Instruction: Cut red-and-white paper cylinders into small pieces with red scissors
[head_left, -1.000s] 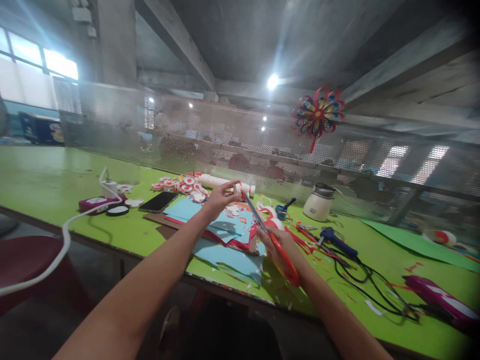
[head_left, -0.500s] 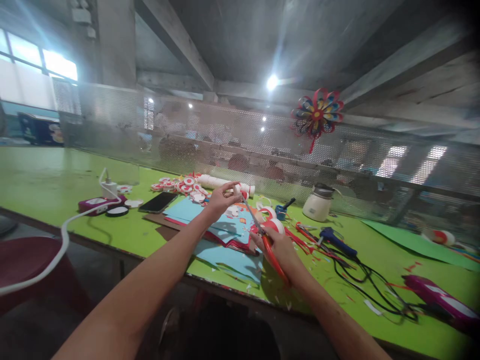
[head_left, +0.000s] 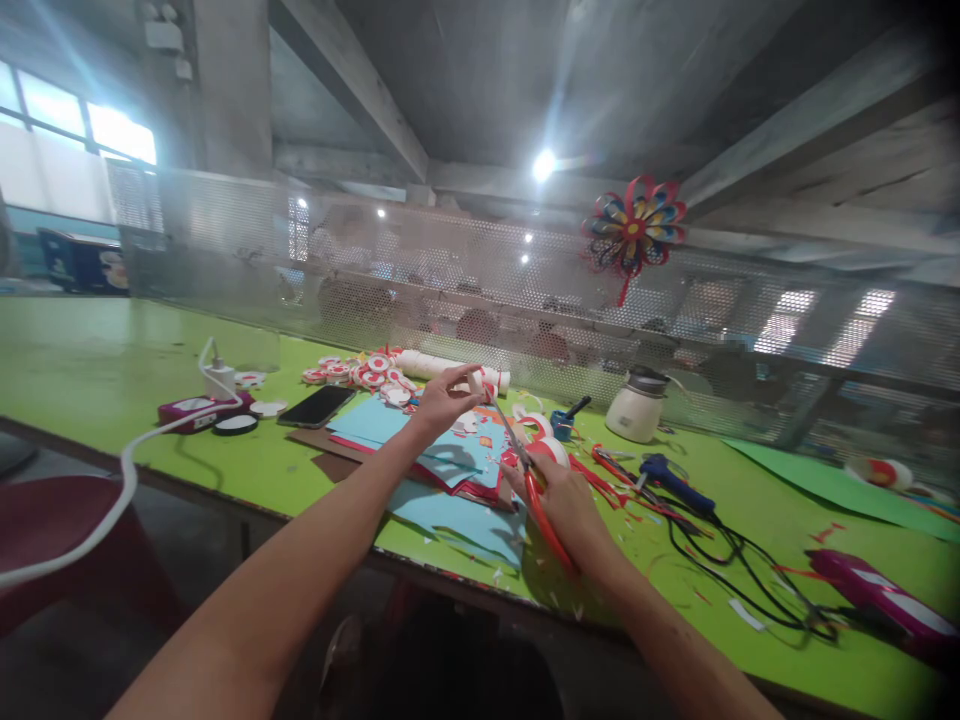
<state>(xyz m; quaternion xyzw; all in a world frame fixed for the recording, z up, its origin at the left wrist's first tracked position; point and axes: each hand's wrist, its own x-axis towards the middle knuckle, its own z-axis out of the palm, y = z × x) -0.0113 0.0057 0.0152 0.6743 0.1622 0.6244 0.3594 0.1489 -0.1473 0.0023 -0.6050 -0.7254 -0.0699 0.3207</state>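
My left hand (head_left: pixel 441 400) is raised above the green desk (head_left: pixel 97 370), its fingertips pinched shut on a small white and red paper piece (head_left: pixel 475 381). My right hand (head_left: pixel 564 500) is closed around the orange-red handles of the metal-bladed scissors (head_left: pixel 529 475), whose blades slant up to the paper piece and meet it at its lower edge. Both hands hover over a spread of light blue and red paper sheets (head_left: pixel 450 505) lying at the near edge of the desk. Toward the far edge lie red and white paper discs (head_left: pixel 360 368), with a black smartphone (head_left: pixel 316 405) just beside the sheets. A blue glue gun (head_left: pixel 675 482) lies to the right, near tangled black cables (head_left: pixel 742 570).
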